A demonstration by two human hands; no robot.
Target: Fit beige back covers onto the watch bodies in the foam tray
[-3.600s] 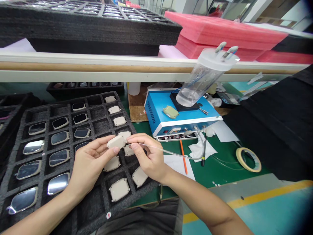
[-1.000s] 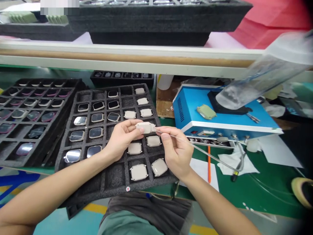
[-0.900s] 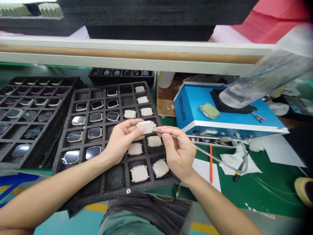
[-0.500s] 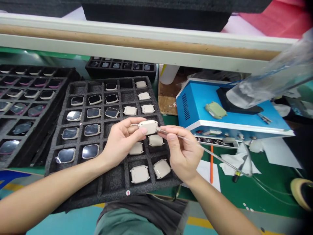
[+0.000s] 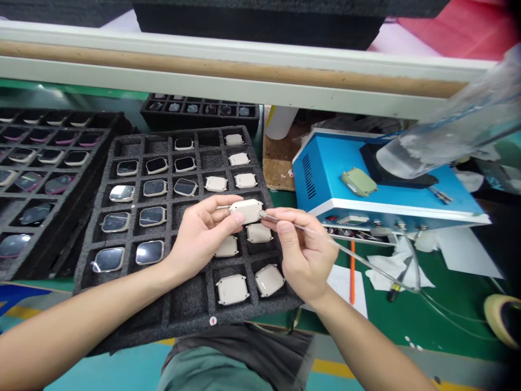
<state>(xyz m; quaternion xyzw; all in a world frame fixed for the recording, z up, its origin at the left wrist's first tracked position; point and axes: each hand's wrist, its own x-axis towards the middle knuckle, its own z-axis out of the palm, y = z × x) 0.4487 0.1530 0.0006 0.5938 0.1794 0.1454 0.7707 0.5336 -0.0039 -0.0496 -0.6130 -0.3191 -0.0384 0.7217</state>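
Between thumb and fingers, my left hand [image 5: 205, 231] grips a beige smartwatch case [image 5: 247, 210] above a black foam tray [image 5: 187, 320]. My right hand [image 5: 305, 252] pinches a thin dispensing needle on a clear tube [image 5: 358, 257], its tip at the right end of the case. A short metal pin or wire shows at the case's left end, by my left fingers. In the tray's compartments lie dark-screened watches [image 5: 150, 252] on the left and beige cases [image 5: 232, 289] on the right.
Another tray of watches [image 5: 65, 157] lies at left, a smaller one [image 5: 199, 111] behind. At right stands a blue control box [image 5: 329, 163] with a green watch case [image 5: 359, 182] and a clear cylinder on top. Tissue [image 5: 401, 266], an orange stick [image 5: 352, 277] and tape roll [image 5: 502, 320] lie near.
Almost nothing differs. Both hands keep their hold, with the needle tip at the case's right end; the view has shifted very slightly.
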